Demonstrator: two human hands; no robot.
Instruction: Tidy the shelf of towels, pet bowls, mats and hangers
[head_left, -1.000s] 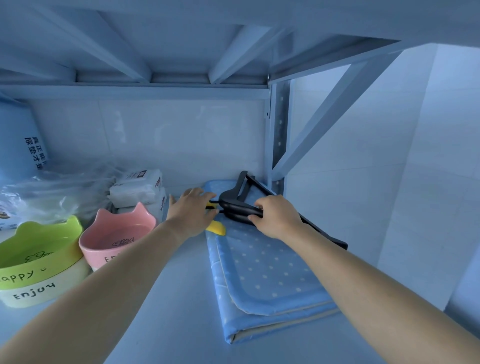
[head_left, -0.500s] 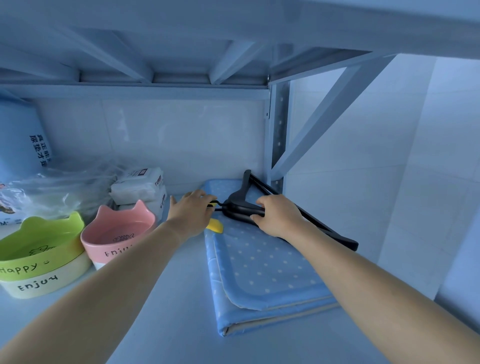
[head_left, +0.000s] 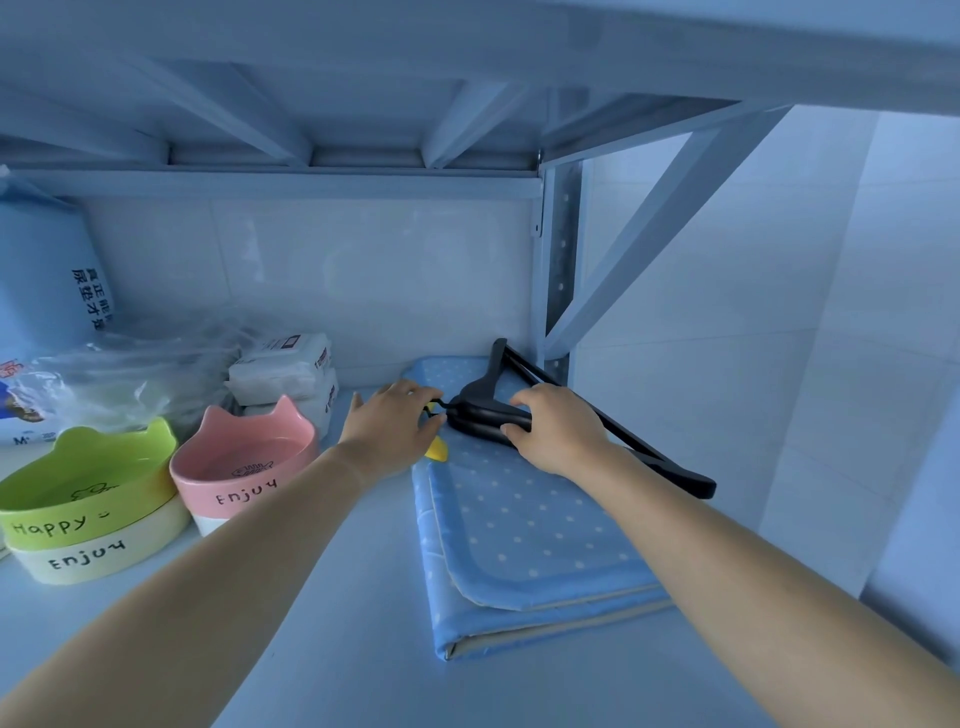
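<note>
A stack of black hangers (head_left: 485, 413) lies on the folded blue dotted mat (head_left: 524, 525) at the shelf's right side. My right hand (head_left: 558, 431) grips the hangers' thick shoulder part. My left hand (head_left: 392, 426) pinches their hooks at the mat's left edge, and a yellow piece (head_left: 438, 450) pokes out beneath it. One long hanger arm (head_left: 670, 470) sticks out past the shelf's right edge. A pink cat-ear bowl (head_left: 244, 462) and a green bowl (head_left: 83, 486) stacked on a cream bowl (head_left: 98, 553) stand to the left.
White towel packs (head_left: 288, 371) sit behind the pink bowl. Crumpled clear plastic bags (head_left: 119, 374) and a blue pad package (head_left: 47, 275) fill the back left. The shelf's upright post and diagonal brace (head_left: 563, 291) stand right behind the hangers. A tiled wall is beyond.
Both hands have stayed on the hangers. The hangers' long arm has swung slightly outward past the shelf's right edge, and the view has shifted a little.
</note>
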